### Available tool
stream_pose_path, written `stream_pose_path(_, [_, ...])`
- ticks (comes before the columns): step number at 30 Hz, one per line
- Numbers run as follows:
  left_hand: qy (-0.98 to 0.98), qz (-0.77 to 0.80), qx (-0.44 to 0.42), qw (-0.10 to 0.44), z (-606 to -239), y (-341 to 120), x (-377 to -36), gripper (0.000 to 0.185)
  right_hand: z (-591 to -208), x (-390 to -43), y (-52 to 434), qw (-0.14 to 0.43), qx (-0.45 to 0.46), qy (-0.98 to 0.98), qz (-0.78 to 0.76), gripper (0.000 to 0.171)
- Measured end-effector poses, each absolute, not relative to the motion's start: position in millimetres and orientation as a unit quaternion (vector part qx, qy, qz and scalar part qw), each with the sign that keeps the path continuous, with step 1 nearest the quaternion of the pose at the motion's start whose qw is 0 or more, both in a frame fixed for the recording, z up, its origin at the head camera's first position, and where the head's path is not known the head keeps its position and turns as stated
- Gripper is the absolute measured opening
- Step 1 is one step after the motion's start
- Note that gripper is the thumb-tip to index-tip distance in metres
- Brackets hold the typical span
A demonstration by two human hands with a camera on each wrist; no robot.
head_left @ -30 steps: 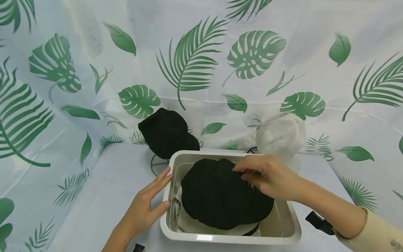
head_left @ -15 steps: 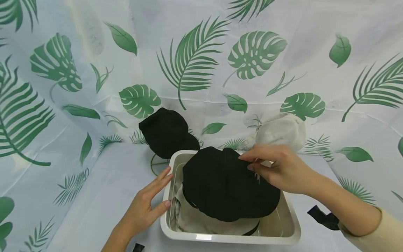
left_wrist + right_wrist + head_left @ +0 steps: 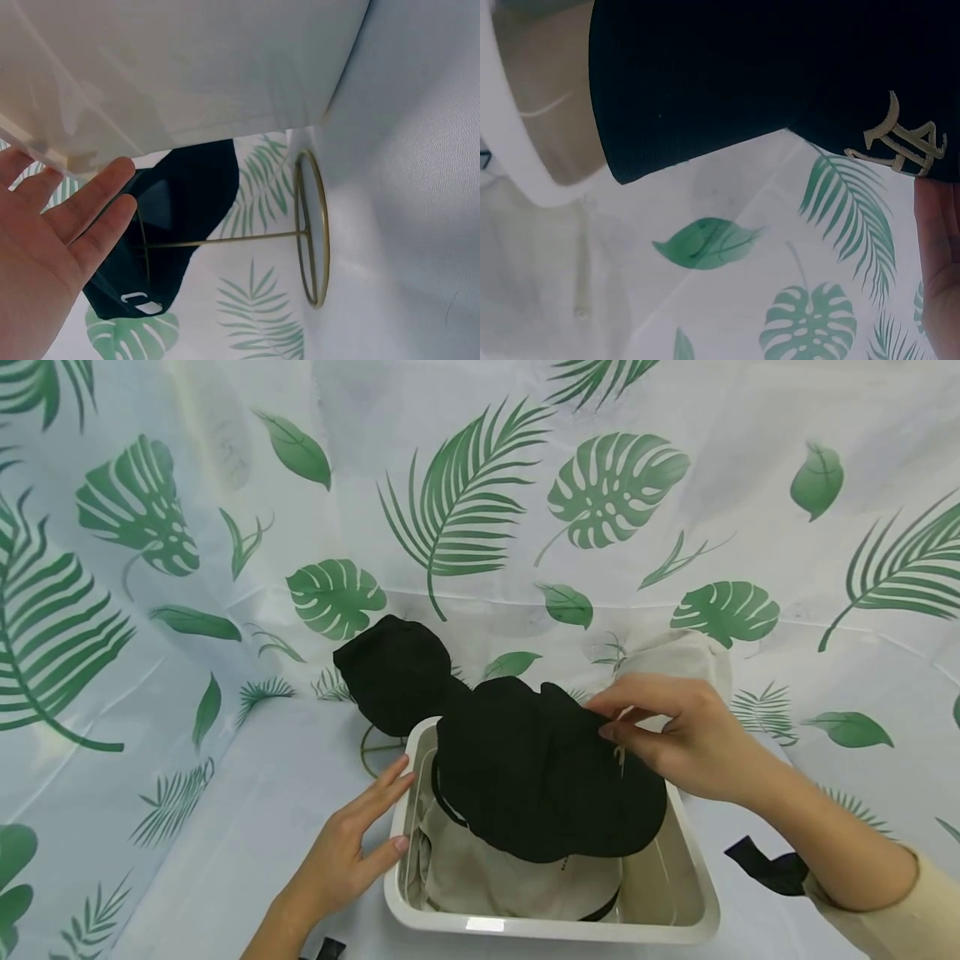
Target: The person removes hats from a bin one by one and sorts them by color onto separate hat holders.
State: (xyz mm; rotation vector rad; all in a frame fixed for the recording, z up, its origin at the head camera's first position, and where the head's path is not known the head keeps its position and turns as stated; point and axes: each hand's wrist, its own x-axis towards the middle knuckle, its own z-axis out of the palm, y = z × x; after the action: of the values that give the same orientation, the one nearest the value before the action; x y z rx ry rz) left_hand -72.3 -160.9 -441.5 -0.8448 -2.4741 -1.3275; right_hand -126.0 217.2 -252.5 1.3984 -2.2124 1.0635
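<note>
A black cap [image 3: 540, 777] with gold-toned embroidery [image 3: 911, 142] hangs tilted over the white plastic bin [image 3: 555, 928]. My right hand [image 3: 686, 739] pinches its crown on the upper right side; in the right wrist view the brim points away from the fingers. Below it, inside the bin, lies a beige cap [image 3: 517, 889], partly covered. With fingers spread and fairly straight, my left hand [image 3: 341, 852] touches the bin's left rim. The left wrist view shows those fingers against the outer wall.
Behind the bin at left, another black cap [image 3: 393, 677] sits on a wire stand [image 3: 313, 232]. An off-white cap [image 3: 690, 656] stands at back right, partly hidden by my right hand. Leaf-printed cloth [image 3: 465, 485] lines the back and sides. A black strap [image 3: 768, 866] hangs near the right sleeve.
My right hand has lifted the black cap up and slightly away from the bin, uncovering more of the beige cap underneath. The left hand has stayed at the rim.
</note>
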Motion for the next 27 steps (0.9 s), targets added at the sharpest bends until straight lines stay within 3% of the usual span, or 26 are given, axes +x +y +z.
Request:
stream_pose_path(13, [-0.839,-0.451,-0.287,0.103,-441,-160,-72,0.067,-239,-130,213,0.229,0.440,-0.785,0.371,0.050])
stream_pose_path(27, [-0.829,-0.454,-0.303,0.122,-443,-160,-75,0.067,-225,-148,191,0.297,0.330,-0.807,0.389,0.032])
